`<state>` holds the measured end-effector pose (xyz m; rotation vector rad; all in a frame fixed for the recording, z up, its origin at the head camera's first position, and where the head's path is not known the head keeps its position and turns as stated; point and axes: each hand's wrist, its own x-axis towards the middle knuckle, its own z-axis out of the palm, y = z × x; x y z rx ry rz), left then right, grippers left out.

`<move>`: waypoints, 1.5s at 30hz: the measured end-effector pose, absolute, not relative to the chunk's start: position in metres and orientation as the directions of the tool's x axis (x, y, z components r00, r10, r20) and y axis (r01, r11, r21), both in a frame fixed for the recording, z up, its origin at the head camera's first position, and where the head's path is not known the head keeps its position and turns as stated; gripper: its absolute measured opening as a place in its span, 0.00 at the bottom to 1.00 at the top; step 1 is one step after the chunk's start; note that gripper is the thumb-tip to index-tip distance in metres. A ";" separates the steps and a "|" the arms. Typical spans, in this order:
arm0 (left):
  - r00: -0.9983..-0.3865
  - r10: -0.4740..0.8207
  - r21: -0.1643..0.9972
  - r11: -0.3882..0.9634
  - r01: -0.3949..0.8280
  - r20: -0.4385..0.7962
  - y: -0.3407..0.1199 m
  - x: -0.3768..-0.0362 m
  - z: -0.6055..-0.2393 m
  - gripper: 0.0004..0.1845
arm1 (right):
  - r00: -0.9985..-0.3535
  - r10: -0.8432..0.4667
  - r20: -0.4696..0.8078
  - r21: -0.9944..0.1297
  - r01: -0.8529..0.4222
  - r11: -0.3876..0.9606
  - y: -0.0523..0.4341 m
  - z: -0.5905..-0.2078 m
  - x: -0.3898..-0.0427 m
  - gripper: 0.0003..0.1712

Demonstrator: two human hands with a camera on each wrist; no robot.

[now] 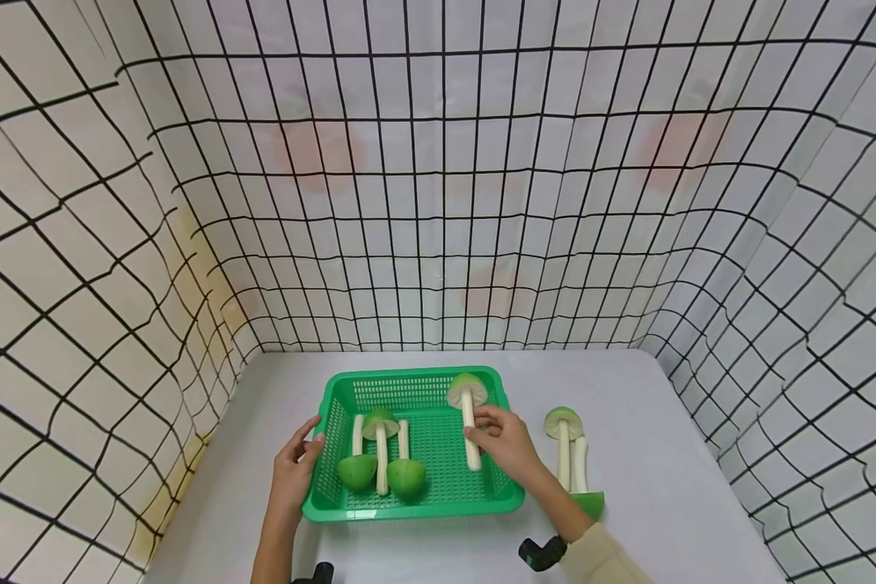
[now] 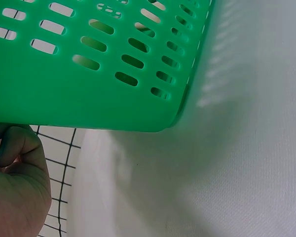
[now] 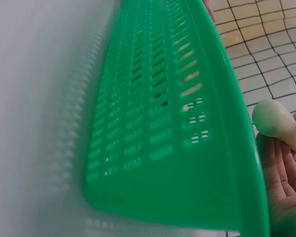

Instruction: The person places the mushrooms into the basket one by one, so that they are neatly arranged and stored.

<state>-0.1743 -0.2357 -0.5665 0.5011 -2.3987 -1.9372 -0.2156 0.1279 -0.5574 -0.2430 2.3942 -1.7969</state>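
My right hand [image 1: 507, 444] pinches a green-capped mushroom [image 1: 470, 405] by its pale stem, cap at the far end, over the right side of the green basket [image 1: 438, 511]. In the right wrist view, the stem's rounded end [image 3: 274, 118] shows between thumb and fingers. At the basket's left rim, my left hand [image 1: 292, 474] holds the edge with thumb and fingers. Inside lie a left mushroom [image 1: 357, 470], a middle one [image 1: 381, 426] and a right one [image 1: 406, 477]; the middle cap points away, the outer caps toward me.
Right of the basket, two more mushrooms lie on the white table [image 1: 650, 454]: one with its cap [image 1: 563, 422] away from me, the other's cap [image 1: 590, 504] near, partly behind my right forearm. Black wire grid [image 1: 438, 219] stands at the back and sides.
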 end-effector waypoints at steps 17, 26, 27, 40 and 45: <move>-0.950 -0.286 0.963 0.194 -0.186 -0.126 -0.243 -0.183 -0.598 0.27 | -0.974 -0.228 -0.003 -0.959 -0.062 0.276 0.097 -0.567 -0.215 0.23; -0.952 -0.266 0.963 0.176 -0.205 -0.154 -0.236 -0.177 -0.574 0.25 | -0.969 -0.244 -0.029 -0.938 -0.058 0.341 0.088 -0.575 -0.220 0.23; -0.952 -0.264 0.963 0.176 -0.206 -0.155 -0.235 -0.175 -0.569 0.25 | -0.969 -0.246 -0.034 -0.938 -0.055 0.344 0.087 -0.576 -0.221 0.23; -0.952 -0.281 0.970 0.169 -0.174 -0.121 -0.242 -0.183 -0.598 0.27 | -0.970 -0.231 -0.076 -0.918 -0.022 0.395 0.074 -0.583 -0.226 0.23; -0.952 -0.277 0.969 0.168 -0.180 -0.128 -0.243 -0.183 -0.598 0.28 | -0.969 -0.232 -0.088 -0.907 -0.018 0.420 0.070 -0.584 -0.227 0.23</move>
